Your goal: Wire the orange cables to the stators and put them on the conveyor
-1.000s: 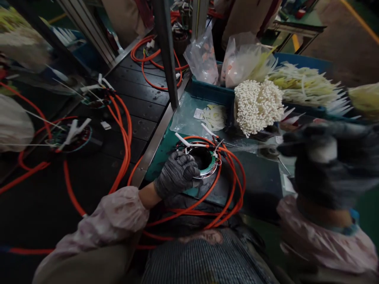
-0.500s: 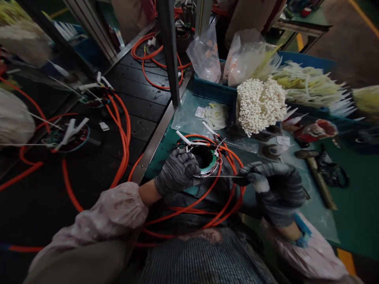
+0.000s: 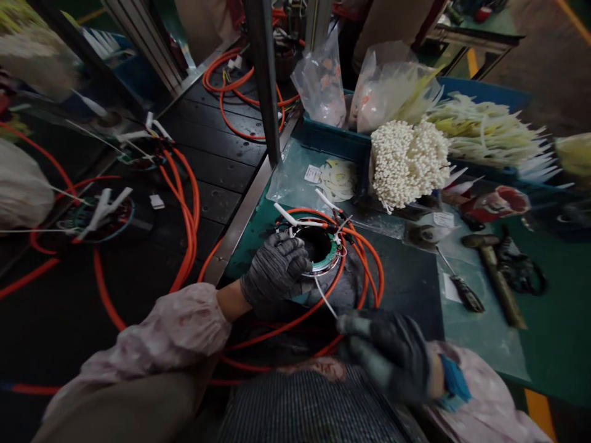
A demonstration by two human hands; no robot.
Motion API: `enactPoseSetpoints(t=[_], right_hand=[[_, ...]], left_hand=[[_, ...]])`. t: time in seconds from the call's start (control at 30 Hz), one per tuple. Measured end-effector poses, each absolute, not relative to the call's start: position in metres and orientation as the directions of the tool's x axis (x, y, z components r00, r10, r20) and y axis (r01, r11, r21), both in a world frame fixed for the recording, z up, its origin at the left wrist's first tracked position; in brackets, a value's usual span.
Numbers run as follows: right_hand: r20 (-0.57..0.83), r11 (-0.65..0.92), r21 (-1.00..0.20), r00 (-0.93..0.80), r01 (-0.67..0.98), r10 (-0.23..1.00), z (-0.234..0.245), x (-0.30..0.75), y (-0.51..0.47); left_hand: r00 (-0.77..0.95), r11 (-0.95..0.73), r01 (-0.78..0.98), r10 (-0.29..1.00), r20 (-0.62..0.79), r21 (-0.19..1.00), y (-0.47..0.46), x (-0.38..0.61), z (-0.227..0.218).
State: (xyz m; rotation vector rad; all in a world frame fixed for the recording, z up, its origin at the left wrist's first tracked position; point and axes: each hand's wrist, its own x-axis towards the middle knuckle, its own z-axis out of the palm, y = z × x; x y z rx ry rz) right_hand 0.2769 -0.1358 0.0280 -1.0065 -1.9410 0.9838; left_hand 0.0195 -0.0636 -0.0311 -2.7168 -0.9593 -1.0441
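A ring-shaped motor stator (image 3: 333, 258) with a green inner edge lies on the bench in front of me. Orange cables (image 3: 379, 271) loop out of it, and white sleeves (image 3: 287, 215) stick up at its top. My left hand (image 3: 279, 267), in a grey glove, is closed on the near left rim of the stator. From the near edge a white lacing cord (image 3: 325, 298) runs down to my right hand (image 3: 388, 351). That hand is gloved too, blurred by motion, with its fingers pinched on the cord's end.
A screwdriver (image 3: 462, 286) and a hammer (image 3: 496, 277) lie at the right. Behind stand a bundle of thin white tubes (image 3: 409, 163) and plastic bags (image 3: 321, 86). A black post (image 3: 265, 80) rises by the roller conveyor (image 3: 215, 157), which carries more stators (image 3: 104, 215). People stand beyond.
My right hand has swung down and to the left, and the cord now slants downward instead of running level to the right. The screwdriver has come into sight. My left hand stays on the stator.
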Motion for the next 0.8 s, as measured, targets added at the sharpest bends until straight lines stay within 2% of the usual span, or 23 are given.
enactPoseSetpoints(t=[0.07, 0.1, 0.23, 0.33, 0.37, 0.43, 0.5, 0.57, 0.67, 0.8], right_hand=[[0.393, 0.596, -0.718, -0.496, 0.361, 0.774, 0.012, 0.267, -0.121], [0.414, 0.629, -0.654, -0.497, 0.421, 0.763, 0.005, 0.263, -0.112], [0.353, 0.505, -0.505, -0.366, 0.7, 0.861, -0.008, 0.25, -0.084], [0.368, 0.549, -0.407, -0.419, 0.73, 0.83, -0.009, 0.241, -0.074], [0.369, 0.57, -0.428, -0.44, 0.701, 0.819, -0.009, 0.239, -0.072], [0.364, 0.555, -0.585, -0.42, 0.592, 0.832, -0.009, 0.236, -0.067], [0.312, 0.448, -0.778, -0.347, 0.441, 0.884, -0.009, 0.237, -0.063], [0.216, 0.325, -0.906, -0.365, 0.272, 0.906, -0.007, 0.243, -0.059], [0.12, 0.227, -0.961, -0.498, 0.16, 0.859, -0.006, 0.252, -0.058], [0.158, 0.258, -0.948, -0.428, 0.187, 0.89, -0.009, 0.256, -0.06]], left_hand=[[0.572, -0.809, 0.566, 0.524, 0.632, 0.158, -0.063, 0.019, -0.029], [0.569, -0.809, 0.56, 0.531, 0.628, 0.176, -0.062, 0.019, -0.028], [0.575, -0.815, 0.524, 0.552, 0.604, 0.247, -0.059, 0.016, -0.03], [0.584, -0.812, 0.525, 0.562, 0.586, 0.255, -0.058, 0.015, -0.035], [0.574, -0.808, 0.529, 0.565, 0.592, 0.258, -0.057, 0.015, -0.036], [0.56, -0.813, 0.522, 0.555, 0.615, 0.259, -0.057, 0.015, -0.036], [0.558, -0.823, 0.506, 0.542, 0.629, 0.26, -0.057, 0.016, -0.036], [0.563, -0.827, 0.501, 0.535, 0.63, 0.254, -0.057, 0.017, -0.035], [0.552, -0.818, 0.526, 0.538, 0.638, 0.234, -0.056, 0.017, -0.035], [0.566, -0.815, 0.524, 0.549, 0.615, 0.245, -0.056, 0.016, -0.036]])
